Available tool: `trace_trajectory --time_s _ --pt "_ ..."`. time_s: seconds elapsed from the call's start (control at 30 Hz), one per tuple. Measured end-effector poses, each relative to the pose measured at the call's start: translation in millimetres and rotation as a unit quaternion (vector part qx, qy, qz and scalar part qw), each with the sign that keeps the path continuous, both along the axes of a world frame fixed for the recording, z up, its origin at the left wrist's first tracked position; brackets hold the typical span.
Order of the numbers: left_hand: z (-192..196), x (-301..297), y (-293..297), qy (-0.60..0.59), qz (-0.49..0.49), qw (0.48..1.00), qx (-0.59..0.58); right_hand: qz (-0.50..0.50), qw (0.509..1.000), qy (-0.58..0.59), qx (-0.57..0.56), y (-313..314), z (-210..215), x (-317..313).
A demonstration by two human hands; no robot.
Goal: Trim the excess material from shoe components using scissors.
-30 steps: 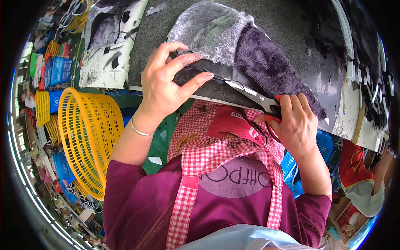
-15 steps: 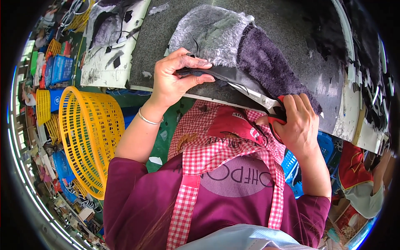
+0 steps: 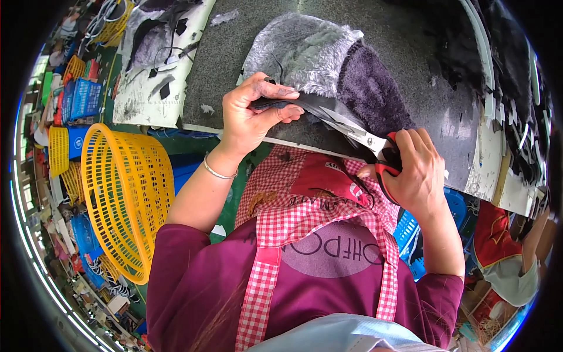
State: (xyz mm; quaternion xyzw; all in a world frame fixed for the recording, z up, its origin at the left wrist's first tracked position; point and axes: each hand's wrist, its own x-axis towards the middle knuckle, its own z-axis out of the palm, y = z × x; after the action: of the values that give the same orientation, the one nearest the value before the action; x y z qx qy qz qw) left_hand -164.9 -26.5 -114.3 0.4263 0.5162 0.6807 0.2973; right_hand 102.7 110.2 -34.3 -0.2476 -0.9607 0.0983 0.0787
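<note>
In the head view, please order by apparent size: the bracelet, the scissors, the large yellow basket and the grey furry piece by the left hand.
By visible area, largest first:
1. Large yellow basket
2. Grey furry piece
3. Scissors (visible part)
4. Bracelet

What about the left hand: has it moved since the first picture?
Yes: the left hand has shifted rightward, farther from the yellow basket on the left.
</note>
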Motion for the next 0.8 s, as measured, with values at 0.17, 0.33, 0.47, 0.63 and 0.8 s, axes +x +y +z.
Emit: trace_trajectory --time_s 0.17,0.33,0.47,0.63,0.8 --pt "0.7 1.8 1.5 -0.021 -0.008 1.000 0.012 -0.004 1.000 0.004 -0.008 -1.4 1.5 -1.6" --pt "0.8 0.4 0.9 -0.012 -0.009 1.000 0.001 -0.023 1.000 0.020 0.007 -11.1 0.8 -9.3" --pt "1.6 1.3 0.6 -0.042 0.009 0.999 0.006 -0.021 0.999 0.021 0.012 -12.9 2.9 -9.8" --pt "1.3 4.2 1.1 -0.003 -0.004 1.000 0.003 -0.015 0.999 0.026 0.017 -10.4 3.9 -3.8" --pt "0.5 0.0 1.4 0.028 -0.022 0.999 0.002 -0.021 1.000 0.012 0.021 -11.8 -5.4 -3.0"
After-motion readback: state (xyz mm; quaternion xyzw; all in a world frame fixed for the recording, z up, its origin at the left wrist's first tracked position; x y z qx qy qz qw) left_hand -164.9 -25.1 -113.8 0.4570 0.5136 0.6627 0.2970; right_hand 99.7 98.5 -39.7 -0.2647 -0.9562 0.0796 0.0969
